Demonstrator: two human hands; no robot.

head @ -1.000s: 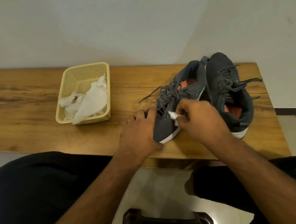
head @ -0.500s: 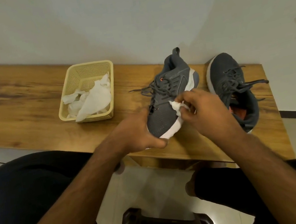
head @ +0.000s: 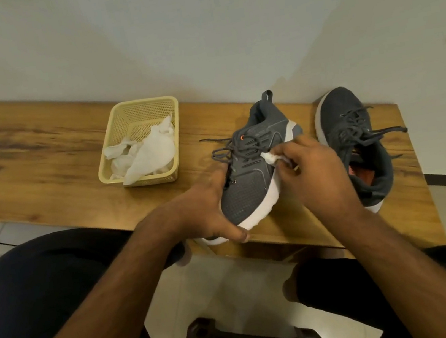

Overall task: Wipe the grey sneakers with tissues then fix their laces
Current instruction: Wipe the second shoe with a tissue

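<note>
Left hand [head: 208, 214] grips the sneaker [head: 250, 182] toe, tilting it at the surface [head: 42, 167] front edge so right hand [head: 315, 172], pinching a tissue [head: 271, 158], can wipe its side.

We see the left hand [head: 208, 214] gripping the toe of a grey sneaker [head: 252, 181] tilted on its side on the counter [head: 42, 167], the right hand [head: 315, 172] pinching a tissue wad [head: 269, 158] against its side. The second sneaker [head: 357, 143] lies right; a yellow basket [head: 127, 119] of tissues [head: 150, 153] sits left.
</note>
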